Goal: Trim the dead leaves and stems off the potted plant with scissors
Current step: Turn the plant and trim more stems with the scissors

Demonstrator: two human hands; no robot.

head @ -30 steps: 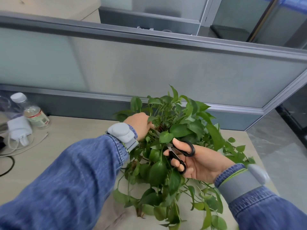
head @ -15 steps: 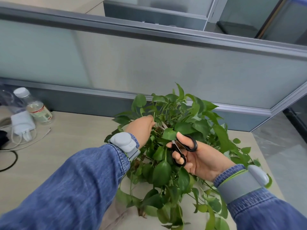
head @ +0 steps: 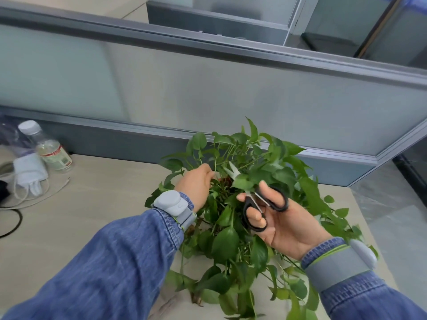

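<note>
Scissors (head: 258,202) with black handles sit in the right hand (head: 284,225), thumb through one loop and fingers curled through the other; the pale blades stand slightly parted, their tips up among the stems near the middle of the potted plant (head: 245,204). The left hand (head: 198,184) reaches into the foliage from the left, its fingertips buried among the leaves, so I cannot tell whether they pinch a stem or merely part the leaves. Both wrists carry grey strapped bands over blue denim sleeves.

The plant stands on the pale table (head: 92,199), close to the grey partition (head: 208,88) that runs along the table's far edge; its leaves trail over the table's right edge, beyond which lies a grey floor (head: 392,204). Its pot is hidden under the leaves. A brown, withered leaf (head: 196,299) lies low at the plant's near side. Open tabletop stretches between the plant and the things at the far left: a clear plastic bottle (head: 46,146) with a white cap, a white charger (head: 31,174) with its cord, and a black cable (head: 13,225). The bottle's label has red print, too small to read.
</note>
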